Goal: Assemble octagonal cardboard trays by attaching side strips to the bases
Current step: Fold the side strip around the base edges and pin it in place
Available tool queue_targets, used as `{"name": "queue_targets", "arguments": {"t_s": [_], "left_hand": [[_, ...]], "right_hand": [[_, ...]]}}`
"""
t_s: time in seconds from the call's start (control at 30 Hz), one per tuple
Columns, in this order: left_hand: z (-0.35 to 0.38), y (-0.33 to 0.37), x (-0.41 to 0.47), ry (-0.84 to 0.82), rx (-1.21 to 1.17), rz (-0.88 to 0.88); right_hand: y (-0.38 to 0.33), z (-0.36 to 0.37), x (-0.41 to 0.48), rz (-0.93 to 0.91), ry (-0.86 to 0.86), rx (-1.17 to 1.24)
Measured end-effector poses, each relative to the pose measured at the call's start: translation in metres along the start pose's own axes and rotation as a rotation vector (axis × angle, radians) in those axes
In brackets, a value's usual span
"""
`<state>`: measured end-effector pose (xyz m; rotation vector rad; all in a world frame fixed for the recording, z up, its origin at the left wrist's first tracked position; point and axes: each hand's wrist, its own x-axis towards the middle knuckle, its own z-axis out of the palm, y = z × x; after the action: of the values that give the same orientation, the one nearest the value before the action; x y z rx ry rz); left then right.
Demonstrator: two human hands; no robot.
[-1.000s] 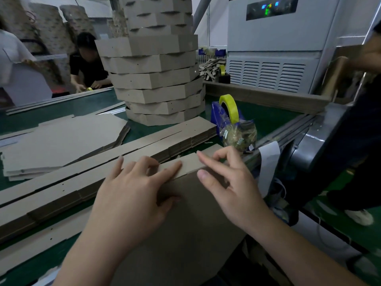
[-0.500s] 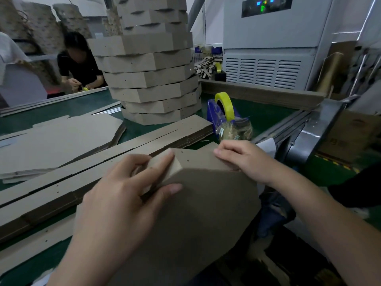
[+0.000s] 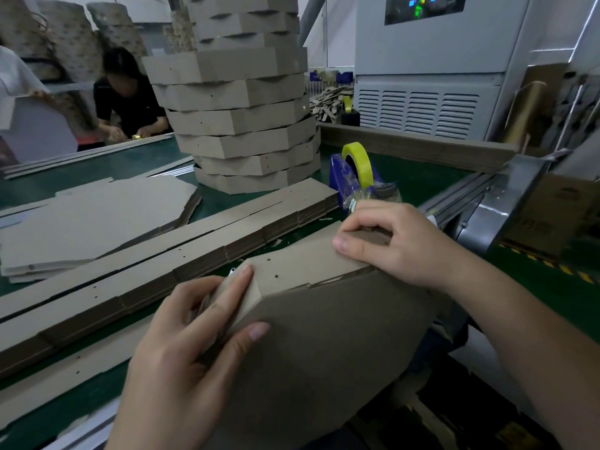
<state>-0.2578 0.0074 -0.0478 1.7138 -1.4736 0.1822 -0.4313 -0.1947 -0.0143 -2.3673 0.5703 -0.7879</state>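
The green counter (image 3: 97, 170) before me carries a pile of flat octagonal bases (image 3: 91, 219) at left. Long stacks of side strips (image 3: 194, 251) run across the middle. A tall tower of finished trays (image 3: 240, 125) stands far centre, with a blue tape dispenser (image 3: 339, 180) to its right.

A brown octagonal cardboard base (image 3: 324, 352) sat steeply tilted, a hole-punched side strip (image 3: 302, 264) bent over its upper corner and lying along two top edges. Beyond lay long piles of flat strips (image 3: 194, 241), a pile of flat bases (image 3: 97, 219) to their left and a tall, uneven stack of finished trays (image 3: 240, 125).
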Motion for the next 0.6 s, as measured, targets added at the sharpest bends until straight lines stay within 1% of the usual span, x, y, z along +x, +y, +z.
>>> {"name": "queue_targets", "arguments": {"t_s": [0.17, 0.3, 0.37, 0.47, 0.53, 0.6], "left_hand": [[-0.003, -0.004, -0.001, -0.028, -0.033, -0.021], [-0.008, -0.003, 0.007, -0.103, 0.004, 0.035], [-0.007, 0.006, 0.018, -0.139, 0.084, 0.093], [0.001, 0.02, 0.035, -0.238, 0.264, 0.179], [0.005, 0.024, 0.041, -0.268, 0.277, 0.176], [0.007, 0.024, 0.042, -0.275, 0.221, 0.125]], "right_hand": [[0.004, 0.011, -0.002, 0.004, -0.032, 0.007], [0.005, 0.017, -0.001, -0.009, -0.028, 0.023], [0.003, 0.022, 0.001, -0.021, -0.031, 0.018], [-0.001, 0.027, 0.006, -0.065, -0.062, 0.02], [0.003, 0.021, 0.01, -0.041, -0.125, 0.125], [0.012, 0.014, 0.012, 0.02, -0.2, 0.279]]}}
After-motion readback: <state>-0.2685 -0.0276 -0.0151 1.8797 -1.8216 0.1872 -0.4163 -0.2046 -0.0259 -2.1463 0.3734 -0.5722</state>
